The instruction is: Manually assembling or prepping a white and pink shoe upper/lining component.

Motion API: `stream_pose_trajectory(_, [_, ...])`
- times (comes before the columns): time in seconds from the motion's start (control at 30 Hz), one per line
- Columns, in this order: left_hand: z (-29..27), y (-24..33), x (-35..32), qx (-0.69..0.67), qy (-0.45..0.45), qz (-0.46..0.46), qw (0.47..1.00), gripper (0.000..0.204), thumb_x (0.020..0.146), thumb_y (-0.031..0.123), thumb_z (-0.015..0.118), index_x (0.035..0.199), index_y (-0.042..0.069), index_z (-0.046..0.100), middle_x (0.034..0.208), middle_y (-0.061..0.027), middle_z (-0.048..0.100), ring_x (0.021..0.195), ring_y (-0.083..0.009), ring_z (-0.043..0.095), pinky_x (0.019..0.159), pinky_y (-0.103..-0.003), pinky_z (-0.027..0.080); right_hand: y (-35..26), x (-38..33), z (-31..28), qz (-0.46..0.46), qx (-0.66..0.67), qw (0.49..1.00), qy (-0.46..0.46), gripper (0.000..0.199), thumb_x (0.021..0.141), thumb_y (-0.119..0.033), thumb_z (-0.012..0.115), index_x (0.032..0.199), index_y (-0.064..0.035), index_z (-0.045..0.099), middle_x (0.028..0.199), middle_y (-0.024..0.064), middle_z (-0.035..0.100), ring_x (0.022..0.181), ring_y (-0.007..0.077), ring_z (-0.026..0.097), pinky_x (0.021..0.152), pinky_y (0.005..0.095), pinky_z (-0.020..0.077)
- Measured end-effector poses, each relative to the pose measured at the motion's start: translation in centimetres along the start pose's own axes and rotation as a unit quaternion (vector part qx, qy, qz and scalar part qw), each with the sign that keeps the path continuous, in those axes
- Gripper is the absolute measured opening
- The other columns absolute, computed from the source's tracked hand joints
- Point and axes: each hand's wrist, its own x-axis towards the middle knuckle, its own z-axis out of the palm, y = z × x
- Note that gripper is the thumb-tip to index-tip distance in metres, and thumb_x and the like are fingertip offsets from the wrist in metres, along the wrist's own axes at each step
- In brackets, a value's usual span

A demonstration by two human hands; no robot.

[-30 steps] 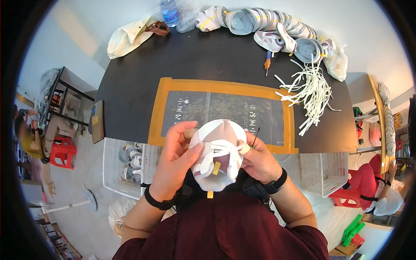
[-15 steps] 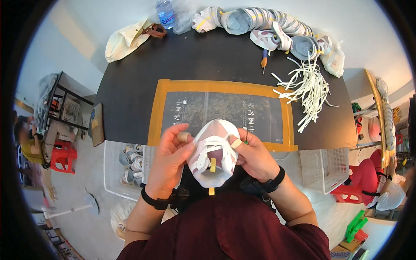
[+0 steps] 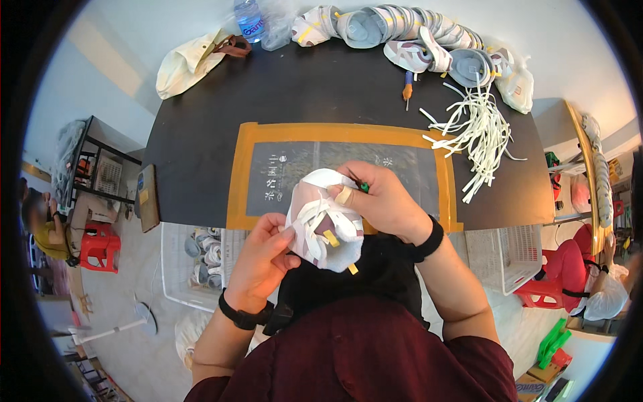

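Note:
A white and mauve shoe upper [image 3: 311, 204] with white laces and yellow tabs is held in front of my chest, over the table's front edge. Closed round its left side, my left hand [image 3: 263, 244] has the thumb on top and the fingers curled beneath. My right hand [image 3: 385, 201] is closed at the toe end, its taped thumb pressing on the upper near the laces. A small tool with a green part [image 3: 364, 186] and a thin dark end sticks out between the right fingers; its exact kind is unclear. The underside of the upper is hidden.
A taped clear sheet [image 3: 348, 161] covers the table's front middle. White laces [image 3: 479, 137] lie at right, near a screwdriver-like tool [image 3: 407, 90]. Shoe uppers [image 3: 402, 25] line the back edge. Crates [image 3: 175, 268] stand below; a phone [image 3: 147, 197] lies at left.
The shoe upper has turned and tilted, its opening swinging toward the right. My right hand has moved up and left over the toe end, bringing the green tool into clearer view.

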Motion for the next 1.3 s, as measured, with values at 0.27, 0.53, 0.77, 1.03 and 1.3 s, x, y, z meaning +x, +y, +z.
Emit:
stream_pose_trajectory(0.27, [2.2,-0.3,-0.3,-0.044,-0.016,-0.050,0.998,0.028,0.094,0.008,0.061,0.121,0.005,0.055,0.109,-0.0084,0.066,0.092,-0.0172,0.068,0.071,-0.027,0.062,-0.2,0.5,1.5,-0.075,-0.200,0.973,0.085,0.018,0.087,-0.013,0.069,0.102,-0.0037,0.064,0.094,0.0083,0.060,0.081,0.0163,0.059,0.069,0.0284,0.0487])
stream_pose_trajectory(0.53, [2.2,-1.5,1.3,-0.098,0.049,-0.045,0.993,0.022,0.098,0.014,0.058,0.119,0.007,0.058,0.105,-0.0051,0.067,0.086,-0.0120,0.067,0.067,-0.024,0.059,1.8,-4.5,3.0,-0.065,-0.226,0.964,0.126,0.021,0.077,-0.001,0.068,0.096,-0.0118,0.070,0.100,0.0070,0.057,0.089,0.0252,0.064,0.071,0.0331,0.0523])
stream_pose_trajectory(0.77, [3.1,-0.9,1.9,-0.065,0.077,-0.075,0.992,0.025,0.098,0.017,0.059,0.121,0.008,0.055,0.105,-0.0045,0.066,0.086,-0.0112,0.067,0.062,-0.023,0.058,1.3,-4.3,3.5,-0.031,-0.277,0.949,0.144,0.027,0.068,-0.001,0.070,0.092,-0.0118,0.072,0.120,0.0063,0.060,0.091,0.0244,0.066,0.074,0.0339,0.0513])
stream_pose_trajectory(1.03, [3.7,-0.6,1.9,-0.026,0.081,-0.087,0.993,0.026,0.097,0.019,0.061,0.120,0.008,0.056,0.107,-0.0032,0.066,0.086,-0.0107,0.066,0.062,-0.023,0.057,2.0,-3.6,3.7,-0.045,-0.304,0.942,0.138,0.027,0.066,0.001,0.069,0.090,-0.0110,0.072,0.129,0.0076,0.058,0.102,0.0247,0.063,0.090,0.0380,0.0420])
stream_pose_trajectory(1.3, [3.6,0.6,2.1,-0.028,0.059,-0.128,0.990,0.031,0.095,0.014,0.063,0.125,0.009,0.056,0.112,-0.0016,0.065,0.093,-0.0101,0.065,0.065,-0.023,0.057,2.7,-2.9,3.7,-0.060,-0.309,0.940,0.132,0.024,0.066,0.004,0.068,0.085,-0.0108,0.071,0.124,0.0044,0.061,0.100,0.0243,0.062,0.087,0.0371,0.0419])
